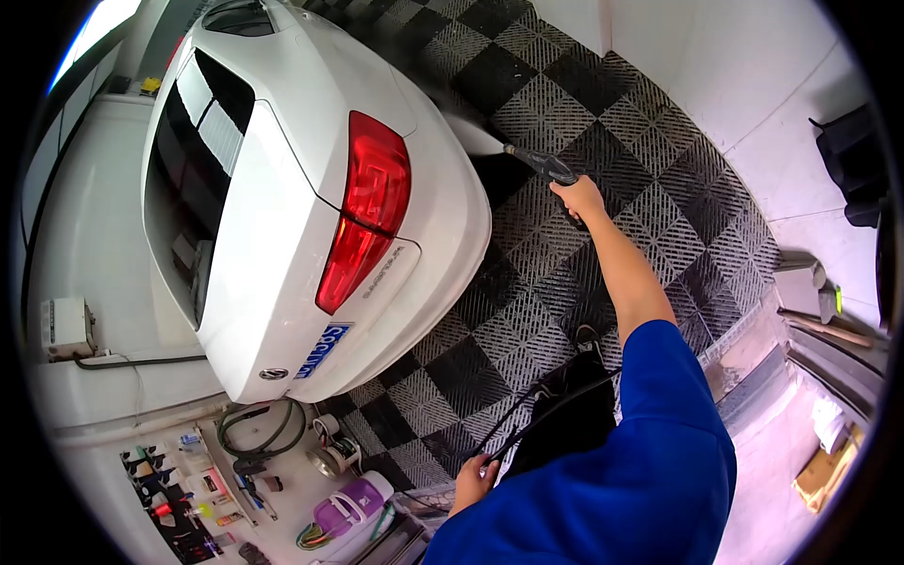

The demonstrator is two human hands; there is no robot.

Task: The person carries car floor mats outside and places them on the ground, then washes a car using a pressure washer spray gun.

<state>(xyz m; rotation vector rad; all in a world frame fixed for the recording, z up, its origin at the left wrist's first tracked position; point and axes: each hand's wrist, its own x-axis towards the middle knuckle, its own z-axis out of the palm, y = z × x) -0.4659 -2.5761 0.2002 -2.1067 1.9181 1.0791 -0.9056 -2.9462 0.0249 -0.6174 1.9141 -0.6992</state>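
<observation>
Head view: I watch the right hand (580, 196) gripping the gun (541, 166) above the floor (650, 202), between the car (306, 151) and the floor's right edge, spray (478, 138) jetting carward; left hand (474, 481) closed round the hose (565, 400).

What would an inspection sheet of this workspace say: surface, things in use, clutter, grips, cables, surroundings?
Surface: checkered, slatted floor, dark and grey.
Job's things: spray gun giving off mist beside a white car; black hose.
Clutter: purple-and-white container; small items on a dark panel.
Grips: right grip, a bare hand, closed on the spray gun; left grip, likewise bare, on the black hose.
Cables: coiled hose; dark line along the wall, cable or pipe unclear.
Surroundings: pale walls; co-workers: nothing seen.
</observation>
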